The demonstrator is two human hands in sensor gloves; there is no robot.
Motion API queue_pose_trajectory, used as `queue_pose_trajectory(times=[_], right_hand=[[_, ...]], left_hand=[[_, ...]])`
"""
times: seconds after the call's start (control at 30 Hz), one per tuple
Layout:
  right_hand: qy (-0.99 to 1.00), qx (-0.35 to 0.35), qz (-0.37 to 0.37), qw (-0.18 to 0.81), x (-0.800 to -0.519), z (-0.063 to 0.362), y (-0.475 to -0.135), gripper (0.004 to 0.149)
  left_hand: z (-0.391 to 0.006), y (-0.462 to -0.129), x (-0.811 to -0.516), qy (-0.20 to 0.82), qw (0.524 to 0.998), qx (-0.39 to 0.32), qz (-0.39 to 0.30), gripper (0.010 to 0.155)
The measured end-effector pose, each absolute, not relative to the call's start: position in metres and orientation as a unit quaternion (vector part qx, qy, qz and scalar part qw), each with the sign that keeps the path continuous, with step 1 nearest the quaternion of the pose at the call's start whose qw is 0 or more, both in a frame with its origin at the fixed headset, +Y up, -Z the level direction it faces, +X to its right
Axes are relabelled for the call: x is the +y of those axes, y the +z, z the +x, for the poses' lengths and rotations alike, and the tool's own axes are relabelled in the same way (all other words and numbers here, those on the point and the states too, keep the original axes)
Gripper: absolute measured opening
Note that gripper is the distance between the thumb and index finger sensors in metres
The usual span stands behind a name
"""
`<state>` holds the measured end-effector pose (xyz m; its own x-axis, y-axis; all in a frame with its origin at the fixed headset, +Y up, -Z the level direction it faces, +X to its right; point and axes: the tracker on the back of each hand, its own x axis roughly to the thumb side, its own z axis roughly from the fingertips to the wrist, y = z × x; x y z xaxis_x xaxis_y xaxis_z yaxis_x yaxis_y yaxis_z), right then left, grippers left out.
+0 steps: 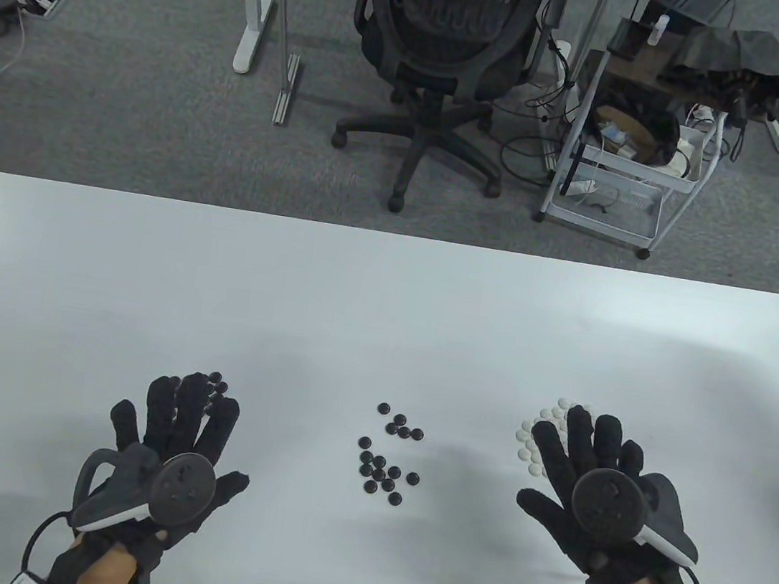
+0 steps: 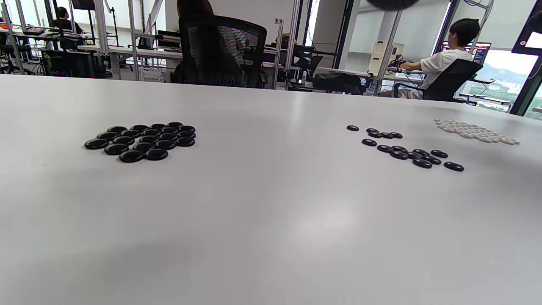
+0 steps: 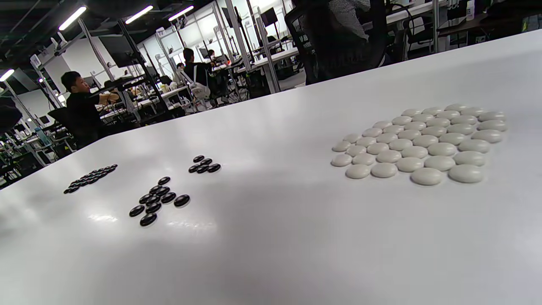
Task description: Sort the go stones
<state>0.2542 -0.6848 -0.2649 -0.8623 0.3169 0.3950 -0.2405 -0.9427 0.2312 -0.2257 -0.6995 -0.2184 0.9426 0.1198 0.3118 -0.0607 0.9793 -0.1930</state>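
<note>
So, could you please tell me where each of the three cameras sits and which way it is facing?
Table view: overhead, looking down the white table; shows left hand and right hand, both spread flat.
Left wrist view: low above the table, facing across it to the packed black stones; no fingers show.
Right wrist view: low, facing the white stones; no fingers show.
Shared: all three show the loose black stones mid-table.
</note>
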Motion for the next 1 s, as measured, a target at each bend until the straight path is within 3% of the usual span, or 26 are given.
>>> queue_pose_trajectory(times=[0.23, 0.63, 0.83, 1.0], right_hand=[[0.962, 0.041, 0.222, 0.157, -0.7, 0.267, -0.261, 0.079], [0.959, 0.091, 0.221, 0.151, -0.719, 0.265, -0.267, 0.079], [0.958, 0.089, 0.217, 0.164, -0.716, 0.27, -0.268, 0.079], [0.956, 0.108, 0.213, 0.169, -0.716, 0.272, -0.268, 0.079]], left_hand=[[-0.225, -0.219, -0.7, 0.047, 0.982, -0.159, -0.095, 0.079], [-0.228, -0.222, -0.698, 0.034, 0.984, -0.152, -0.089, 0.075], [-0.238, -0.24, -0.666, 0.035, 0.99, -0.12, -0.066, 0.068], [-0.231, -0.284, -0.632, 0.098, 0.979, -0.09, -0.153, 0.064]])
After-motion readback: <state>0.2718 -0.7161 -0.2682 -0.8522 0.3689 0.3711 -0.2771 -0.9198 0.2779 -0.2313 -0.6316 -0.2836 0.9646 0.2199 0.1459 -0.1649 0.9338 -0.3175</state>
